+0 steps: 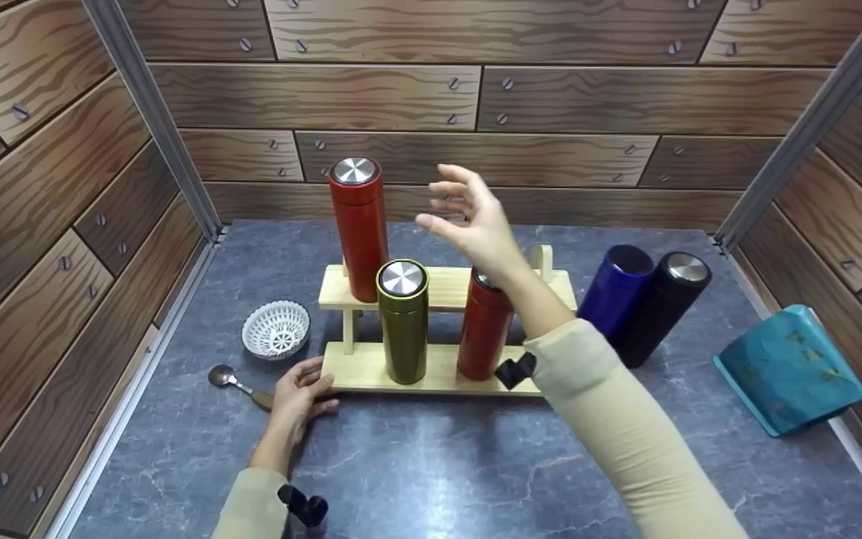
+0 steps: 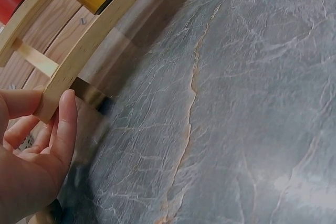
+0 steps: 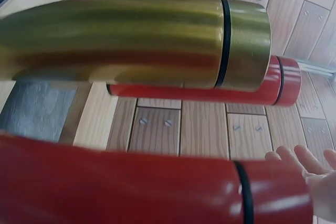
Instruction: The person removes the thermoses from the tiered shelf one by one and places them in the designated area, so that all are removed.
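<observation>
A two-tier wooden rack (image 1: 442,367) stands mid-table. My left hand (image 1: 300,397) pinches the left end of its lower board, thumb and fingers on either side in the left wrist view. Raised above the rack, my right hand (image 1: 476,221) has its fingers spread and holds nothing. A tall red thermos (image 1: 360,232) stands on the upper tier at the left. On the lower tier are an olive-gold thermos (image 1: 405,329) and a second red thermos (image 1: 485,329), whose lid my right wrist partly covers. The right wrist view shows all three thermoses, the gold one (image 3: 131,43) in the middle.
A white woven basket (image 1: 276,330) and a spoon with a wooden handle (image 1: 240,385) lie left of the rack. To its right stand a blue cup-like cylinder (image 1: 614,292) and a black thermos (image 1: 663,307). A teal pouch (image 1: 790,370) sits near the right wall.
</observation>
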Motion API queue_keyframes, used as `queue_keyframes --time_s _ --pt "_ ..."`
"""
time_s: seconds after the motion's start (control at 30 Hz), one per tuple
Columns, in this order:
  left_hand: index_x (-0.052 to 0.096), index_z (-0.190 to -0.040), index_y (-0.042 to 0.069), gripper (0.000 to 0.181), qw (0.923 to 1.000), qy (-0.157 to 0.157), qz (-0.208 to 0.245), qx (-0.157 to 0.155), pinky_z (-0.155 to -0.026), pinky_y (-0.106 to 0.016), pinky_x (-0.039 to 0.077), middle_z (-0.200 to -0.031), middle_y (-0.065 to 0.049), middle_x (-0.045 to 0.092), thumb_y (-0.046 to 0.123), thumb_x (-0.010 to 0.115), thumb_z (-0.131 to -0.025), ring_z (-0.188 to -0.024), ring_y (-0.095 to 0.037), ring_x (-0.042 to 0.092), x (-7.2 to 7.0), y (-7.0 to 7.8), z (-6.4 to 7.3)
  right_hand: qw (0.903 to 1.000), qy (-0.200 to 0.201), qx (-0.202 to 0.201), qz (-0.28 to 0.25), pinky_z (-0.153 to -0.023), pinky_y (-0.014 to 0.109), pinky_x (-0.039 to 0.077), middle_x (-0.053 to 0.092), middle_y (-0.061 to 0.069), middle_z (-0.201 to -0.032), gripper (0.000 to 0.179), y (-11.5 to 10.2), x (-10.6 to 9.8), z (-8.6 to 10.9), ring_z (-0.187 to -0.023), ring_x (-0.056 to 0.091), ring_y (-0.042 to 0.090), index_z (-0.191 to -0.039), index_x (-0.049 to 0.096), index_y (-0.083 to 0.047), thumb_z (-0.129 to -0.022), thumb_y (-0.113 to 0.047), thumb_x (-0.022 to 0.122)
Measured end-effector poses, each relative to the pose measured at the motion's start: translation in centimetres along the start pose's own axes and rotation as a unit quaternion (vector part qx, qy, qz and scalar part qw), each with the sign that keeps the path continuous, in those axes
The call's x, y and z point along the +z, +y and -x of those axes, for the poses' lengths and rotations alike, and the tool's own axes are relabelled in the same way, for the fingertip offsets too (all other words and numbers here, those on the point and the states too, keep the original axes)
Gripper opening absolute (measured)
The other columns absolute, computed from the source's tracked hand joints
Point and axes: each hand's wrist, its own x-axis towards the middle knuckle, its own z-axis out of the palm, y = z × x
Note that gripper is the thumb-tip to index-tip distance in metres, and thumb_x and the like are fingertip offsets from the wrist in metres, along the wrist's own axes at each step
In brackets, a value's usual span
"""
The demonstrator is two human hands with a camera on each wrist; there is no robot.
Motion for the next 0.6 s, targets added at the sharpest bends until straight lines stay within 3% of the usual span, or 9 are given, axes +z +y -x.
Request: queue_keyframes --time_s 0.23,0.6 --pt "0.049 -0.127 0.001 0.046 1.0 -0.002 -0.004 -0.002 -0.06 -0.034 0.057 -0.119 -0.019 0.052 -0.001 0.064 -0.084 -0.084 -0.017 0.059 -0.3 0.0 0.1 1.0 0.002 0.009 -0.002 -0.087 0.034 0.051 0.055 0.014 -0.119 0.068 0.0 1.8 -0.9 -0.106 0.055 0.025 -0.134 0.041 -0.005 -0.076 -0.009 0.077" --pt "0.046 -0.129 0.001 0.047 0.9999 -0.013 0.0 -0.003 -0.061 -0.033 0.057 -0.123 -0.021 0.049 -0.002 0.062 -0.085 -0.082 -0.016 0.059 0.0 0.1 0.1 0.9978 -0.021 0.049 0.04 -0.094 0.036 0.046 0.051 0.014 -0.126 0.072 -0.4 4.0 -2.4 -0.112 0.051 0.025 -0.136 0.039 -0.009 -0.076 -0.018 0.078"
